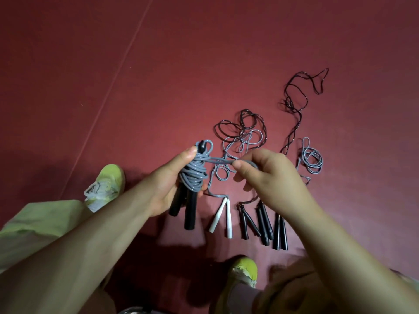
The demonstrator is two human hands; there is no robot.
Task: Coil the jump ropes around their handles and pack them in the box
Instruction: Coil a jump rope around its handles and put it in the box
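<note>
My left hand [169, 180] grips a pair of black handles [189, 209] held together, with a grey rope [195, 175] wound in several turns round their upper part. My right hand [265, 175] pinches the loose end loop of that grey rope, stretched to the right of the coil. On the red floor lie more jump ropes side by side: one with white handles [223, 217] and a grey rope, and three pairs of black handles [264, 225] with dark and grey ropes [240, 130] lying loose beyond them. No box is in view.
The red floor [158, 75] has a thin seam line running diagonally at the left. My two yellow-green shoes [106, 184] [243, 271] stand near the ropes. A long dark rope [299, 96] trails off to the upper right.
</note>
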